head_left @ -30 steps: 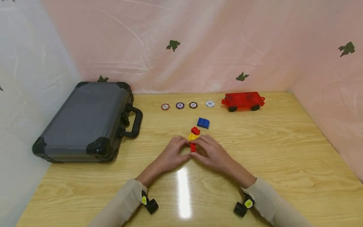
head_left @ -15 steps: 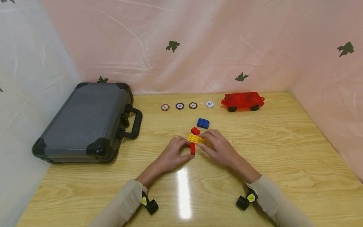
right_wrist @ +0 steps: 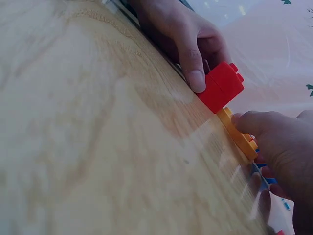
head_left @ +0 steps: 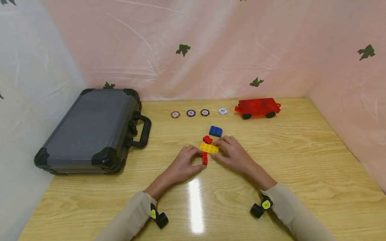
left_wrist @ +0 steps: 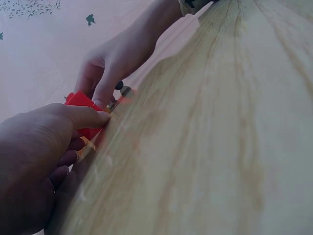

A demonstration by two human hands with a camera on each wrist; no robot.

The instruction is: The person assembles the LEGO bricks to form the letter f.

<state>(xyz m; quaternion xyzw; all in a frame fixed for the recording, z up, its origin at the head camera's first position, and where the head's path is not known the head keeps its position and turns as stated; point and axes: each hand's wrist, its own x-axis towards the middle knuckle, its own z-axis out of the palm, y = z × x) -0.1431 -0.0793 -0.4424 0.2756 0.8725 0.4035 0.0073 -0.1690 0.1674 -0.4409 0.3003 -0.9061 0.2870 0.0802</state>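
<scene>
In the head view my left hand point(head_left: 185, 164) pinches a red toy brick point(head_left: 205, 159) from the left, between thumb and fingers. The right wrist view shows that red piece point(right_wrist: 221, 89) as a two-layer block with studs on top. My right hand point(head_left: 233, 155) has its thumb and fingers on the right end of a flat yellow brick point(head_left: 209, 148). This yellow brick lies just behind the red one, its studs facing up. Behind it are a small red brick point(head_left: 207, 139) and a blue brick point(head_left: 215, 131) with a rounded corner.
A grey case point(head_left: 93, 127) with a black handle lies at the left. Several poker chips, among them a white one point(head_left: 222, 110), form a row at the back. To their right stands a red wheeled wagon point(head_left: 258, 107). Pink cloth point(head_left: 211, 60) hangs behind the table.
My right hand has left the red brick and shifted right to the yellow brick's end, uncovering its studs. My left hand has stayed on the red brick.
</scene>
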